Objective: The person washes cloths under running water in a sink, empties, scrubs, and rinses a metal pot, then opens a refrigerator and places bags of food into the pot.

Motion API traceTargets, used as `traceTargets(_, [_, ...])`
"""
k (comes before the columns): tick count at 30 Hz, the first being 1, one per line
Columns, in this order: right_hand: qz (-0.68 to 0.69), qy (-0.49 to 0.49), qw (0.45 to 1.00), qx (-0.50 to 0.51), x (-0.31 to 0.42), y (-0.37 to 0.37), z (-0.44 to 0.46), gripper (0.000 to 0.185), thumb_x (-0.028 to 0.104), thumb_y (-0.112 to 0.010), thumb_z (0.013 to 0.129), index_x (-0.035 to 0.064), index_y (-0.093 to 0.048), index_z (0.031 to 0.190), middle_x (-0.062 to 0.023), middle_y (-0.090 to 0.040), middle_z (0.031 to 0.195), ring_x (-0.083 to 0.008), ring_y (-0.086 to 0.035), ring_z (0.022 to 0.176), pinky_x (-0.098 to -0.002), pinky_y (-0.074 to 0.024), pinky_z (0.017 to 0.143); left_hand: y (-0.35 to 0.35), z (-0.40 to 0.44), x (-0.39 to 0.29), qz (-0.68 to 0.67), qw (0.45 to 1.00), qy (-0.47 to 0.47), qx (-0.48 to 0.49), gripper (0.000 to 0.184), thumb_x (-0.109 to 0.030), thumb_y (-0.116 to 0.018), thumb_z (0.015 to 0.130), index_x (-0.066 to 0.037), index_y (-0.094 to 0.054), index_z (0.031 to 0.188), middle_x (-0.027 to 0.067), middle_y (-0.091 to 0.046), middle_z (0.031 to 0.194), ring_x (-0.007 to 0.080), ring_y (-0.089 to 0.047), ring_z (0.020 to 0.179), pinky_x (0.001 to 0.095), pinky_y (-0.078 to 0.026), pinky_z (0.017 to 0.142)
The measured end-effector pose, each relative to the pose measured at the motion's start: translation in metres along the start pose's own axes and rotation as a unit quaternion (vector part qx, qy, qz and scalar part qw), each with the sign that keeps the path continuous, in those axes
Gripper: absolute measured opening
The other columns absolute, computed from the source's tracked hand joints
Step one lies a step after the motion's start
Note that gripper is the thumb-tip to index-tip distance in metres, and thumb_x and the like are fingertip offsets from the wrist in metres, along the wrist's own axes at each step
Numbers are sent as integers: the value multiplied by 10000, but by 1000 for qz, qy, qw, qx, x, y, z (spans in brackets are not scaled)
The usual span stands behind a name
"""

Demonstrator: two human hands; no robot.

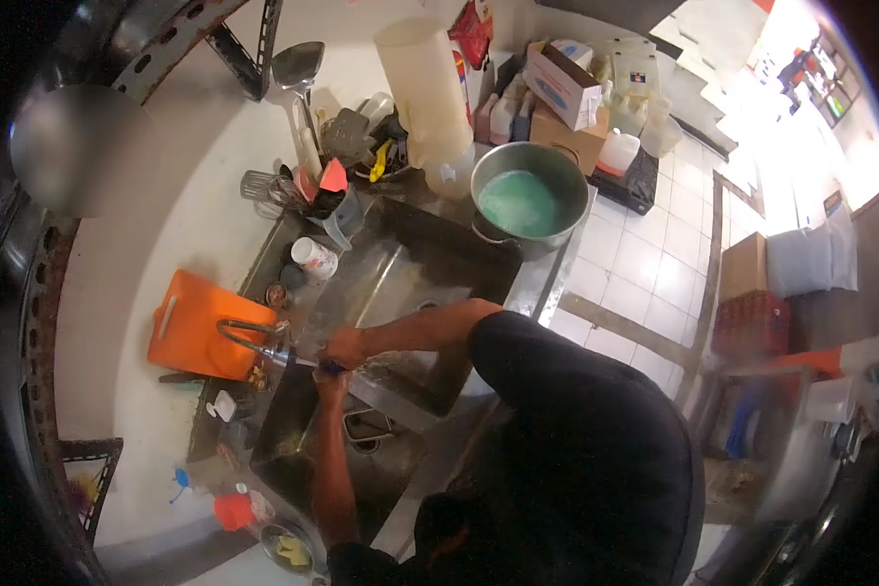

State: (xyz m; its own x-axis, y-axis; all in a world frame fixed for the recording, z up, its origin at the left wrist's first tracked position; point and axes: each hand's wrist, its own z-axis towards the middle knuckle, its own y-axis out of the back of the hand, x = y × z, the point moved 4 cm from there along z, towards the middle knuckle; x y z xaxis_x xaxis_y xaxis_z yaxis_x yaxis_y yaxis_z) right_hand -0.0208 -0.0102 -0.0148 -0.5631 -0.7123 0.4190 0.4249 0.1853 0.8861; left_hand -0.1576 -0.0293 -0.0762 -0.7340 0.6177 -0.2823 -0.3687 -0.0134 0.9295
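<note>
My right hand point(344, 347) and my left hand point(332, 380) meet at the outlet end of a curved metal tap point(279, 355), over the sink. Both look closed around this end. A small dark blue piece point(333, 366) shows between them; its kind is unclear, and the fingers partly hide it. Water sprays to the right of my hands, over the upper basin point(488, 256). Below lies the second basin point(298, 444), with a drain and a wire piece in it. An orange cutting board point(197, 332) leans on the wall behind the tap.
On the counter stand a white tub point(314, 258), a holder of utensils point(344, 217) and a white bottle point(223, 406). A large pot point(483, 181) with greenish liquid sits at the sink's far corner, near a tall plastic container point(415, 93). A bowl point(275, 549) lies at the bottom.
</note>
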Motion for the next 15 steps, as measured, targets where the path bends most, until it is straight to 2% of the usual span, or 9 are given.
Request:
traceTargets(1, [8,-13,1000,19,5,-3,-1,364,236,-638,683,103,-588,1017,-169,-644,803,-364,-632,791,-466,-506,626,4,-3,-7,0,1000,1,4,397,-286,-713,729,-18,-585,992,113,-616,869,216,-592,790,390,-480,669])
traceTargets(3, [42,-47,998,23,-8,-22,-6,367,241,-643,672,108,-598,1011,-167,-650,821,-364,-633,801,-464,-507,653,13,0,-16,-151,946,286,38,401,-232,-743,663,15,-617,953,213,-638,892,329,-623,809,412,-475,695])
traceTargets(5, [82,-92,992,35,-4,-10,-21,379,269,-661,650,110,-613,991,-156,-658,839,-365,-632,815,-460,-504,705,11,10,-30,-161,977,137,-22,419,-309,-750,661,19,-627,893,228,-634,837,355,-619,755,410,-477,659])
traceTargets(8, [226,-74,970,51,-19,-9,-41,557,308,-743,601,82,-586,1085,-151,-656,955,-315,-630,848,-433,-492,756,22,21,-54,-178,957,225,-35,404,-350,-751,658,18,-637,782,239,-615,734,412,-616,738,421,-466,615])
traceTargets(10, [361,4,931,56,-54,-42,-50,706,282,-791,622,23,-510,1216,-102,-653,1023,-233,-616,890,-390,-490,755,1,24,-36,-168,964,196,62,429,-373,-733,703,-12,-637,916,213,-646,828,362,-634,805,396,-477,632])
traceTargets(11, [437,-46,889,129,-38,-5,-61,712,280,-786,655,30,-482,1248,-91,-638,1028,-214,-602,911,-365,-489,768,15,31,-52,-172,967,164,97,475,-402,-741,705,-25,-630,972,176,-669,847,327,-645,803,377,-484,646])
traceTargets(12, [498,-101,839,196,-19,48,-76,719,277,-781,687,38,-453,1280,-79,-623,1032,-195,-587,933,-340,-489,780,14,35,-57,-316,922,183,130,523,-404,-772,678,-43,-617,1023,119,-669,882,273,-638,817,355,-488,673])
traceTargets(14, [579,-261,768,82,-53,32,-93,625,288,-773,717,51,-494,1224,-65,-600,1053,-163,-575,899,-312,-496,772,33,46,-78,-450,859,193,149,581,-407,-804,651,-62,-604,1074,62,-669,917,220,-632,832,333,-492,699])
traceTargets(15, [578,-257,770,86,-50,37,-94,625,288,-773,717,51,-494,1224,-65,-600,1053,-163,-575,899,-312,-496,772,52,51,-98,-476,816,258,203,660,-399,-837,607,-61,-582,1112,37,-648,955,184,-606,861,316,-487,730])
